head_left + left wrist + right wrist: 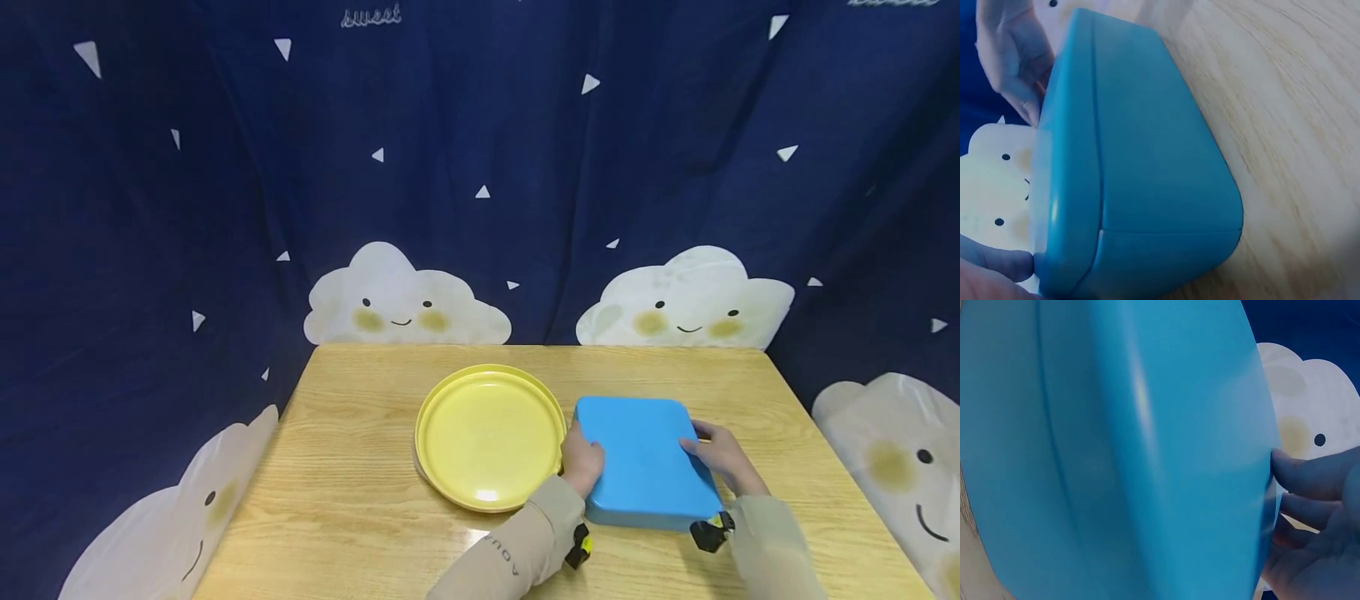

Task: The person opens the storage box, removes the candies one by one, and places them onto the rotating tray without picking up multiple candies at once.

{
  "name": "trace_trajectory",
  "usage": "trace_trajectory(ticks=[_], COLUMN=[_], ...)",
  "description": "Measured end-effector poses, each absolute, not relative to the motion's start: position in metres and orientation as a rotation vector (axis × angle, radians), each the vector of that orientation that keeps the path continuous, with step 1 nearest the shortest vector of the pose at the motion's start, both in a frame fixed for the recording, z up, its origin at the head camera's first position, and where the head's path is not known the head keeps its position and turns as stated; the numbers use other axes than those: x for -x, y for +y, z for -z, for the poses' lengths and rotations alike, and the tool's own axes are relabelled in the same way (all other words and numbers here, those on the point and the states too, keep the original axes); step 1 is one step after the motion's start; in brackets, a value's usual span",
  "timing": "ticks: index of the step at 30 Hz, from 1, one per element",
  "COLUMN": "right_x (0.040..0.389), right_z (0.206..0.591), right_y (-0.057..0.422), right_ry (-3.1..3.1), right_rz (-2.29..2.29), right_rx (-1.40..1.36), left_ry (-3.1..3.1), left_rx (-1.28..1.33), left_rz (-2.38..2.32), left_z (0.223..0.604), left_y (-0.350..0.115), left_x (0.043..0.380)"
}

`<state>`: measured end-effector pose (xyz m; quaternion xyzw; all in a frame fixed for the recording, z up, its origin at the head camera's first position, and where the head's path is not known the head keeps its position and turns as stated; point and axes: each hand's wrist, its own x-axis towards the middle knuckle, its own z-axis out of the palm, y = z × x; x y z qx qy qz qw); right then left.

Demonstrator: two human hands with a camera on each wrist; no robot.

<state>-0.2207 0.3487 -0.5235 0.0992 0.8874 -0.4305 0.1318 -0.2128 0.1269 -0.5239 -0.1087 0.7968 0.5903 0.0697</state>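
A blue lidded box [645,458] with rounded corners lies flat on the right half of the wooden table. My left hand [582,461] grips its left side, the thumb over the top edge and the other fingers mostly hidden. On the opposite side my right hand [722,457] holds the box with its thumb at the top edge and its fingers down the side wall. A seam runs round the box wall [1147,137] in the left wrist view. The right wrist view shows the thumb and curled fingers of the right hand [1319,519] against the box edge.
Yellow round plates [487,442], apparently stacked, sit just left of the box, close to my left hand. The wooden table [337,467] ends at a dark blue curtain [480,125] printed with white clouds and triangles.
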Motion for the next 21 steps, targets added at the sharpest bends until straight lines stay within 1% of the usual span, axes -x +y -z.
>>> trace_trajectory(ticks=[8, 21], right_x=[0.217, 0.2205], right_z=[0.5198, 0.5225], right_y=[0.3516, 0.3541], right_ry=[2.439, 2.336], right_rz=[1.361, 1.448], right_rx=[-0.22, -0.272], left_ry=[2.188, 2.078], left_rx=[0.407, 0.495], left_rz=[-1.94, -1.961], left_z=[0.5264, 0.5311], left_y=[0.1241, 0.1219], left_x=[0.2128, 0.2176])
